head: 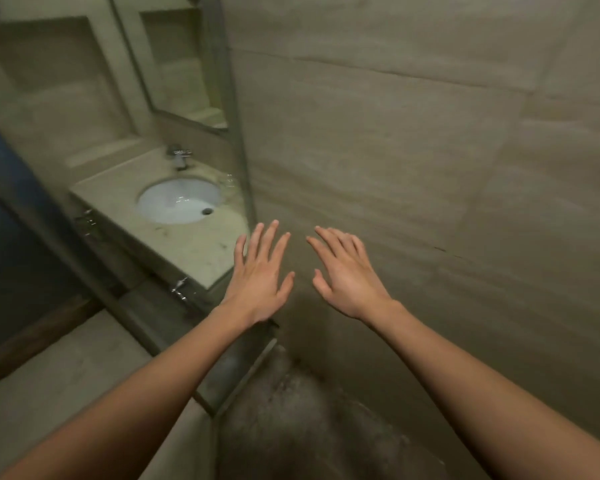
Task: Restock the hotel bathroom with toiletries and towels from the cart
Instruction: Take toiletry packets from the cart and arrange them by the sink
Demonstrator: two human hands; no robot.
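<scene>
Stock for this bathroom, toiletries and towels alike, shows nowhere in the head view. The cart is out of sight too, so nothing lies near either grip. The left hand (260, 278) and the right hand (347, 275) hang side by side in the air before the tiled wall (395, 150), fingers straight and spread, holding nothing. Likely they are free because no item is yet fetched. Left of them sits the countertop (194, 244) with its sink (174, 202) and faucet (181, 155), the probable place for toiletries, below the mirror (184, 64).
</scene>
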